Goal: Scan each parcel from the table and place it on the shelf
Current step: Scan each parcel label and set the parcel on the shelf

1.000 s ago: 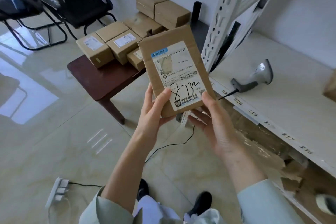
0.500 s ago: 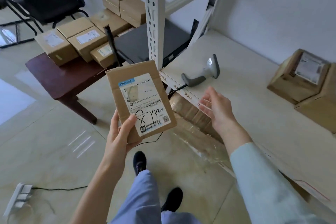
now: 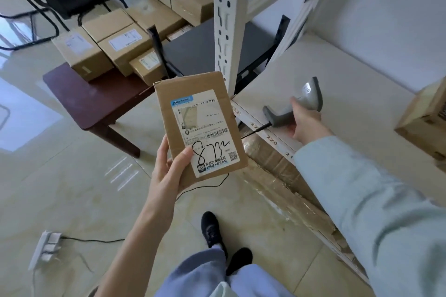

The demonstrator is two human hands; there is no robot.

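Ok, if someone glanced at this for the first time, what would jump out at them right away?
First, the flat cardboard parcel held up mid-frame by the left hand, its label with a handwritten number facing the camera. Next, the right hand gripping the grey barcode scanner on the white shelf. Behind, a cluster of brown boxes crowds the dark table.

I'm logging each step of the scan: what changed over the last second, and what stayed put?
The right hand let go of the parcel, reached to the shelf and closed its grip on the scanner lying there. The left hand kept the parcel, label up. The boxes on the table stayed.
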